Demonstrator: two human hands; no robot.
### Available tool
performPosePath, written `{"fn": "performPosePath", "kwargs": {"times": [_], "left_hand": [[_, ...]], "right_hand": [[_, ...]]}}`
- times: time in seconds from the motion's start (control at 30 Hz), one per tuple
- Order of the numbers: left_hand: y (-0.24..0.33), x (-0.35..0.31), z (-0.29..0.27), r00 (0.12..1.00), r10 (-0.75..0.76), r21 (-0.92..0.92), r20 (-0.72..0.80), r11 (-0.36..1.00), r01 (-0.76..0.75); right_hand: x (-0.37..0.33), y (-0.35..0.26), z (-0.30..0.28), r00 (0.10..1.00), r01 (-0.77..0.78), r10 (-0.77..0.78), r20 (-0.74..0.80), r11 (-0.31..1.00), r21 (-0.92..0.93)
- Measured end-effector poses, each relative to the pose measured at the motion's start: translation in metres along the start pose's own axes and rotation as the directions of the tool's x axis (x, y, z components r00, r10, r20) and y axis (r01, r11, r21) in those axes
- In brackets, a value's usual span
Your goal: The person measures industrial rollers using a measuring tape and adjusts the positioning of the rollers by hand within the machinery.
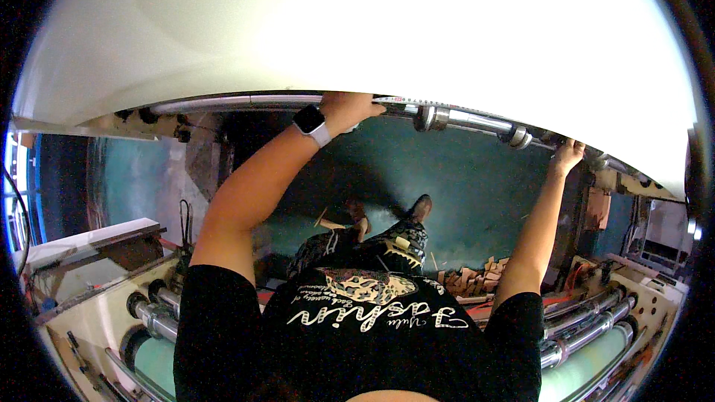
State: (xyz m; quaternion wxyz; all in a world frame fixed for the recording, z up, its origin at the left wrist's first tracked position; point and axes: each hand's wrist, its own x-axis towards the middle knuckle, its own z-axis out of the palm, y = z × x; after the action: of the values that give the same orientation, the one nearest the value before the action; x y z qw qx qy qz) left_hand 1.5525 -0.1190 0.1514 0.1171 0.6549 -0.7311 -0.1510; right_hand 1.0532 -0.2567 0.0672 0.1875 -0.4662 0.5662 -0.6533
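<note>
A long metal shaft (477,120) with ring-shaped collars (432,118) runs beneath the edge of a big white machine cover (357,22). My left hand (350,110), below a smartwatch with a pale strap (311,123), is closed at the shaft left of the collars. Its fingers are partly hidden, so what lies in them is unclear. A strip with measuring marks (406,100) follows the cover's edge just right of that hand. Farther right, my right hand (570,155) is closed in a fist at the shaft, past another collar (515,136); its grip is too small to make out.
Behind me, machine frames hold metal rollers (588,327) and pale green rollers (153,357) on both sides. Cardboard scraps (477,277) lie on the green floor (447,179) near my feet. A white-topped cabinet (89,242) stands at the left.
</note>
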Motion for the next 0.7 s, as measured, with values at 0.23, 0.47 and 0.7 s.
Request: {"fn": "performPosePath", "kwargs": {"times": [0.23, 0.47, 0.7], "left_hand": [[-0.034, -0.005, -0.013, 0.998, -0.059, 0.008, 0.032, 0.998, 0.059], [-0.072, 0.008, -0.009, 0.995, 0.063, -0.016, 0.076, 0.998, -0.061], [-0.062, -0.002, -0.010, 1.000, 0.017, 0.020, -0.010, 1.000, -0.017]], "right_hand": [[-0.001, -0.012, 0.007, 0.996, -0.088, 0.084, 0.036, 0.987, 0.134], [0.008, 0.008, -0.004, 0.996, -0.090, 0.086, 0.038, 0.988, 0.128], [0.000, -0.015, 0.012, 1.000, -0.003, -0.002, 0.030, 0.987, 0.163]]}}
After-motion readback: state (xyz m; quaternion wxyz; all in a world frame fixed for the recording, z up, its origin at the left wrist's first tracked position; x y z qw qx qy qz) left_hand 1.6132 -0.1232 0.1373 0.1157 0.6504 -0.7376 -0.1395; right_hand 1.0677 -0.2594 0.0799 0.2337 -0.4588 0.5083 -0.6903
